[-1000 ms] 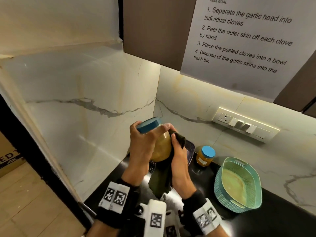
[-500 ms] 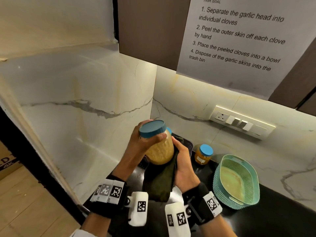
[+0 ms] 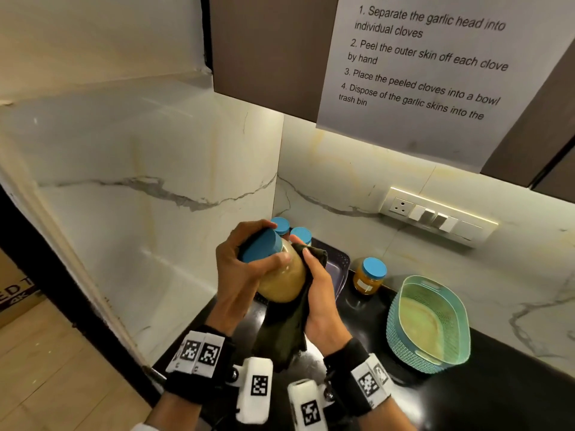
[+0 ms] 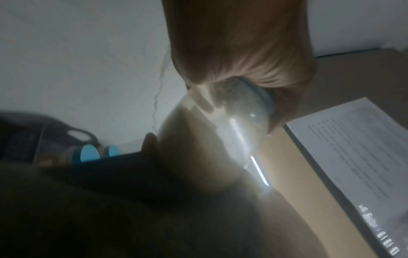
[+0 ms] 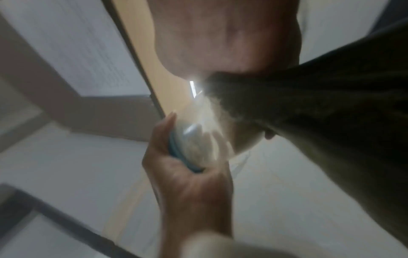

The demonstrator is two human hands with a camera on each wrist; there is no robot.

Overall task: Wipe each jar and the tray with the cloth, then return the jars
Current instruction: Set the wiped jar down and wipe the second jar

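My left hand [image 3: 249,262] grips the blue lid of a large jar [image 3: 284,275] of pale paste, held tilted above the counter. My right hand [image 3: 317,284] holds a dark green cloth [image 3: 286,325] wrapped against the jar's right side and bottom. In the left wrist view the jar [image 4: 209,139] fills the middle, with the cloth [image 4: 110,200] dark below it. The right wrist view shows the cloth [image 5: 320,113] over the jar [image 5: 205,132]. Behind, two blue-lidded jars [image 3: 291,230] stand on a dark tray [image 3: 337,265]. A small orange jar [image 3: 368,276] stands on the counter right of the tray.
A teal plastic basket [image 3: 429,325] sits on the black counter [image 3: 497,384] at the right. Marble walls close the corner at left and behind. A socket panel [image 3: 435,216] is on the back wall, and a printed sheet [image 3: 435,63] hangs from the cupboard above.
The jar has tilted so its lid points left and toward me. My right hand with the cloth has slid along the jar's side. The two jars on the tray have come into view.
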